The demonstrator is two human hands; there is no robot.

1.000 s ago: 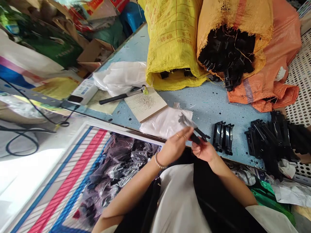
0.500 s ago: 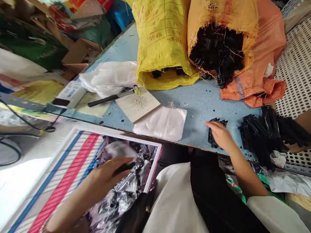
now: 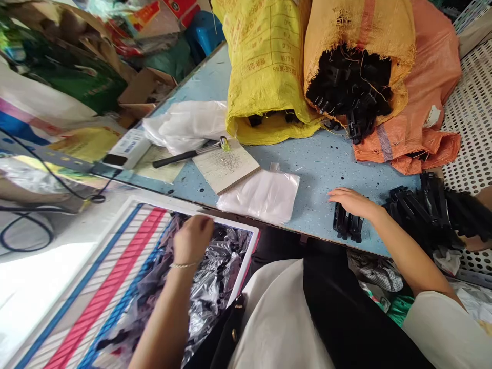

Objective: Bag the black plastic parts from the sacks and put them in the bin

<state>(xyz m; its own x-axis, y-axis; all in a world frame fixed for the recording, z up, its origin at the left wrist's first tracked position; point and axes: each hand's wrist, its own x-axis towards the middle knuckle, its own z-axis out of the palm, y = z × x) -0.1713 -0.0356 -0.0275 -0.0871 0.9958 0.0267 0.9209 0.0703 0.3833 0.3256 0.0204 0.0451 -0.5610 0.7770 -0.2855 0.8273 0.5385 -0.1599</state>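
Observation:
My left hand (image 3: 193, 238) is above the crate on the left, its fingers curled in, with nothing showing in them. Under it, black parts in clear plastic bags (image 3: 219, 266) fill the crate's inner side. My right hand (image 3: 351, 201) rests across the far ends of a small row of black plastic parts (image 3: 347, 224) on the table, fingers stretched out to the left. A larger pile of black plastic parts (image 3: 418, 210) lies right of that hand. Between my hands, a stack of clear plastic bags (image 3: 265, 195) lies at the table's near edge.
The white-rimmed crate (image 3: 252, 243) adjoins the blue table (image 3: 315, 166). A yellow sack (image 3: 265, 72) and an orange sack (image 3: 355, 23) holding black parts stand at the back. A black-handled tool (image 3: 188, 154) crosses a small board (image 3: 226, 169). A perforated white panel (image 3: 471, 107) borders the right.
My left hand has risen toward the crate's far rim; the blurred clear bag beneath it no longer shows. My right hand has come down over the far ends of the small row.

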